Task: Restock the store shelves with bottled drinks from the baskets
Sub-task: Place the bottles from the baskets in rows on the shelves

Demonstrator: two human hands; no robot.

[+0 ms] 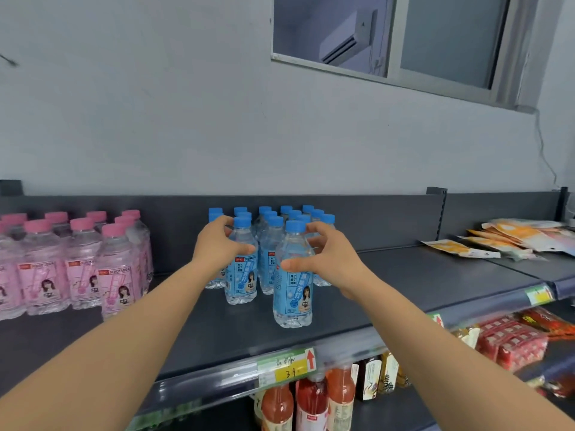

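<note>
I'm looking into a shop. A dark metal shelf (pixel 404 275) carries a handwritten price tag (pixel 286 367) in its front rail. Identical blue bottles (pixel 292 275) and pink bottles (pixel 81 269) stand in rows, with snack packets (pixel 513 237) to the right and more drinks (pixel 311 399) on the tier below.

On the dark shelf (pixel 404 275), the left hand (pixel 217 244) curls round 1 blue-capped bottle (pixel 241 275). The right hand (pixel 329 259) curls round the front bottle (pixel 292 293), at 4 o'clock from the first. Pink-capped bottles (pixel 81 262) stand at 9 o'clock of them, orange packets (pixel 497 241) at 3 o'clock.
</note>
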